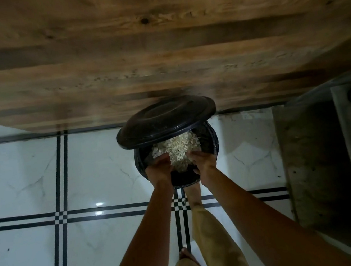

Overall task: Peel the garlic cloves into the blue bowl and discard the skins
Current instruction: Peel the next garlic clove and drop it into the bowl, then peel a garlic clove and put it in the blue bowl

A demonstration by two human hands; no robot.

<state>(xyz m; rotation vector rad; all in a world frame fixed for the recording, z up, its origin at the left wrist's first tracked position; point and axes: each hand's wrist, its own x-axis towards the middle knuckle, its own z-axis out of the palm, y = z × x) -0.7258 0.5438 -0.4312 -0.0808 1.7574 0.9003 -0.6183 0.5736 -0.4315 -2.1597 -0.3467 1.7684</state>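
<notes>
Discard step, probably late in the task. Blue bowl and peeled cloves not in frame.

Garlic skins [178,152] in a pale heap at the mouth of the black bin [214,141]. Lid [164,118] tilted up on the far side. Bin on the white tiled floor [99,163], close against a wooden cabinet front [160,47].

Left grip [159,165] and right grip [204,161] at the near rim, one each side of the heap, backs to the camera, touching the skins. Fingers curled down out of sight, so cannot tell whether clamped on skins or loose around them.

Foot [193,193] at the bin base, probably on a pedal. Pedal itself hidden.

To do it well:
- Go low inside the rim before opening up. Expect drift: papery, very light stuff.
- Spread fingers fully, then rub palms together over the opening to shed clinging bits.
- No flicking or shaking above rim height.
- Hold the foot down until both wrists are out, else risk of the lid on the forearms.
- Afterwards, check rim and tiles round the base for strays. None visible there now.
</notes>
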